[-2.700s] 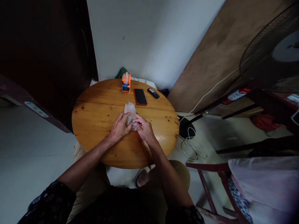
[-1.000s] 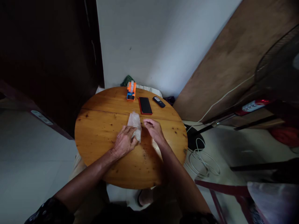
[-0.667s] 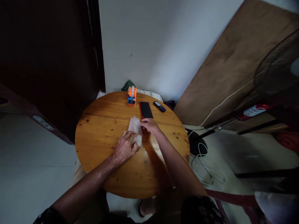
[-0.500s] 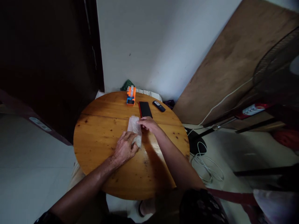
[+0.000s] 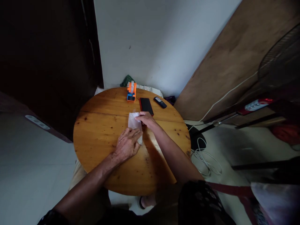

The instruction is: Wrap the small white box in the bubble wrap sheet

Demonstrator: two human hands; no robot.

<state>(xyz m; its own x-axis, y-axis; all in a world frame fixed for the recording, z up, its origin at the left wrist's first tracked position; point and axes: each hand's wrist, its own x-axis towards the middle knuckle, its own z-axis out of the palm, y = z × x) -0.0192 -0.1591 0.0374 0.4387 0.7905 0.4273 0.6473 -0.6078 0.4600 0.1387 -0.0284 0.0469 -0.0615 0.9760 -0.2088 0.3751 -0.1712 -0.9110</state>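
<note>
A narrow, whitish piece of bubble wrap (image 5: 134,120) lies on the round wooden table (image 5: 98,134). Across its near part my left hand (image 5: 127,142) is laid, fingers reaching to its right edge and holding it down. My right hand (image 5: 145,118) pinches a bit of the wrap at its far end, thumb and forefinger together. Whether anything is inside the wrap I cannot tell. Just beyond my right hand lies a black phone with a red edge (image 5: 146,105). A short strip of clear tape seems to stick out past the wrap's far end.
An orange and blue tape dispenser (image 5: 131,92) stands at the table's far edge. A small dark keypad phone (image 5: 160,102) lies to the right of the larger one. A white wall (image 5: 140,47) rises behind; a fan (image 5: 281,62) and coiled white cable (image 5: 206,161) are on the right.
My right hand has shifted slightly left over the far end of the wrap, where a piece now appears folded or lifted. My left hand has moved a little farther over it.
</note>
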